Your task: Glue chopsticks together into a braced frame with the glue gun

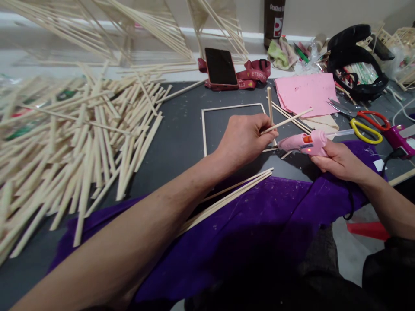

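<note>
My left hand (pixel 244 136) pinches a thin wooden stick (pixel 288 119) over the right side of a square stick frame (pixel 231 107) that lies flat on the dark table. Another stick (pixel 269 101) stands upright by its fingertips; whether the fingers grip it too I cannot tell. My right hand (pixel 340 160) is wrapped round a pink hot glue gun (pixel 304 142) with a small light glowing on its side. A clear glue stick (pixel 340 133) pokes out of its back. The nozzle points left, close to the frame's near right corner, which is partly hidden.
Many loose sticks (pixel 97 134) are heaped at the left. A phone (pixel 220 67) on a red lanyard (pixel 254 74), pink paper (pixel 306 93), scissors (pixel 366 125) and black headphones (pixel 356 65) lie beyond. Purple cloth (pixel 246 229) with several sticks (pixel 227 198) covers the near edge.
</note>
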The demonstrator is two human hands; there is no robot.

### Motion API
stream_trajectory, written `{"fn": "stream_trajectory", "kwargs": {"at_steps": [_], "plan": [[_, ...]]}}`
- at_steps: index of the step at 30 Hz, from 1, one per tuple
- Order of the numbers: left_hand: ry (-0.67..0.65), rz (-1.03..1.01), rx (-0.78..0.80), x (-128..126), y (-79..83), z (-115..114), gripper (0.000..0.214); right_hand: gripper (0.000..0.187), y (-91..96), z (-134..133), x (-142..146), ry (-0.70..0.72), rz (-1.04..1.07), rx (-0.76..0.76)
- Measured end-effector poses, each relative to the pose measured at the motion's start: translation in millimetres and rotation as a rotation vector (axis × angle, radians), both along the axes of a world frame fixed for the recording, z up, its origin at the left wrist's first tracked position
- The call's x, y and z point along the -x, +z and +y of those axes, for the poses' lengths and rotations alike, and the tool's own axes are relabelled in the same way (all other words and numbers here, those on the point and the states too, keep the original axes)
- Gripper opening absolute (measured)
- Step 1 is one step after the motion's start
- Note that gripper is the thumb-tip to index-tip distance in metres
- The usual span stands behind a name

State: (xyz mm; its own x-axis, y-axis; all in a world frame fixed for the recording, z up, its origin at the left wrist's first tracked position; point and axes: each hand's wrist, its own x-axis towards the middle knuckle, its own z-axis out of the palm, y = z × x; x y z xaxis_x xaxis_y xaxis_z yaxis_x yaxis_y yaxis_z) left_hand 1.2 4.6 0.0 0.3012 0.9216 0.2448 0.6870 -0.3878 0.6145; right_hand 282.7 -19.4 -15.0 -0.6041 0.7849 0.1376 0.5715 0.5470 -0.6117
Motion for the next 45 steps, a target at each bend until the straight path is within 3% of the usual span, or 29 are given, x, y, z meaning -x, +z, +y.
{"fn": "stream_trajectory", "kwargs": {"at_steps": [18, 25, 45], "plan": [[-0.014, -0.027, -0.014, 0.7, -1.8, 0.8, 0.016, 0.029, 2.1, -1.4, -3.7, -0.030, 0.014, -0.002], [-0.014, -0.027, -0.003, 0.1, -0.5, -0.4, 0.016, 0.031, 0.8, -1.3, -5.7, -0.042, 0.106, 0.129], [-0.018, -0.005, -0.011, 0.5, 0.2, -0.7, 0.018, 0.027, -2.4, 0.4, -7.1, -0.055, 0.147, 0.177]]}}
